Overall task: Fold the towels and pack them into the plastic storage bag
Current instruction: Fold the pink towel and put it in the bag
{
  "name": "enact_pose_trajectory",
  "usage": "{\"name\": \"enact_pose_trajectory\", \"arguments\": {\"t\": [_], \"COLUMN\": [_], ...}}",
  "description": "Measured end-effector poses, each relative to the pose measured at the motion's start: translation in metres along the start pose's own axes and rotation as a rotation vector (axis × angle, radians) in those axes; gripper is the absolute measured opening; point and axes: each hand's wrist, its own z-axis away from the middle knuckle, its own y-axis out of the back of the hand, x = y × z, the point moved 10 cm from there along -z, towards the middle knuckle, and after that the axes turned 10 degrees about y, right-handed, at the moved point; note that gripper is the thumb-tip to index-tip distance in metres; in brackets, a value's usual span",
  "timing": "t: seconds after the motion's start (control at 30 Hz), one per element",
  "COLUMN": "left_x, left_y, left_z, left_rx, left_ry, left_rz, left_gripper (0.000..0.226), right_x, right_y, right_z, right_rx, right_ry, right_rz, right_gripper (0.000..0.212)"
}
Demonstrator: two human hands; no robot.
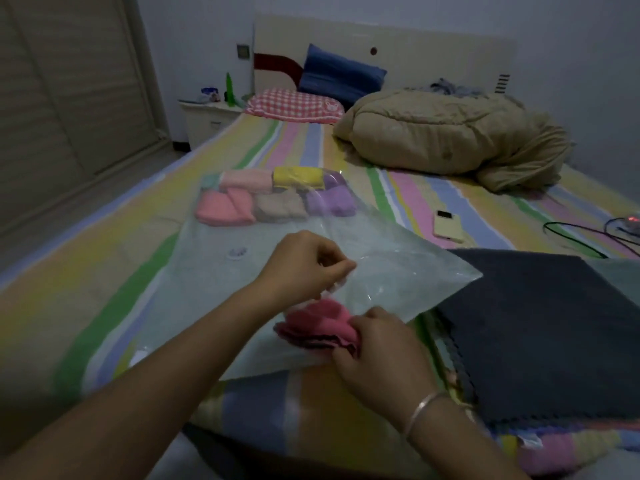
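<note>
My hands at the plastic bag's (pixel 398 258) mouth.
Left hand (pixel 304 268) pinches its film; right hand (pixel 379 351) grips a pink towel (pixel 318 325).

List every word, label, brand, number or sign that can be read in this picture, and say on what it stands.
No text can be read anywhere.
The round valve on the clear plastic storage bag: print, if any, too blurred.
The blue and white packet on the white bedside table: too small to read.
The pink checked pillow: a small emblem, no legible letters.
</note>
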Motion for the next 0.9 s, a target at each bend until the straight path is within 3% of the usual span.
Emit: {"name": "enact_pose_trajectory", "arguments": {"t": [0.1, 0.2, 0.3, 0.37, 0.47, 0.6, 0.77, 0.9], "left_x": [0.014, 0.017, -0.009, -0.058, -0.167, -0.287, -0.351, -0.357], "left_y": [0.015, 0.026, 0.043, 0.085, 0.163, 0.205, 0.182, 0.163], "left_z": [-0.005, -0.011, -0.022, -0.035, -0.044, -0.049, -0.090, -0.119], "left_rx": [0.041, -0.008, -0.116, 0.037, 0.404, 0.581, 0.476, 0.327], "left_ry": [-0.032, -0.025, 0.073, 0.148, 0.303, 0.605, 0.760, 0.633], "left_rz": [0.030, 0.079, 0.225, 0.264, 0.110, 0.081, 0.484, 0.580], "left_gripper": [0.019, 0.020, 0.026, 0.022, 0.012, 0.022, 0.050, 0.045], "right_x": [0.003, -0.001, 0.001, 0.003, -0.001, -0.025, -0.058, -0.077], "right_y": [-0.013, -0.035, -0.061, -0.080, -0.095, -0.119, -0.148, -0.164], "right_z": [-0.051, -0.108, -0.158, -0.187, -0.227, -0.279, -0.351, -0.406], "right_rx": [-0.020, 0.008, 0.019, 0.012, 0.035, 0.137, 0.133, 0.134], "right_ry": [-0.088, -0.097, -0.149, -0.157, -0.122, -0.015, 0.015, 0.010], "right_rz": [-0.008, -0.242, -0.348, -0.245, -0.096, -0.090, -0.062, -0.048], "right_gripper": [0.038, 0.063, 0.039, 0.050, 0.065, 0.063, 0.066, 0.054]}}
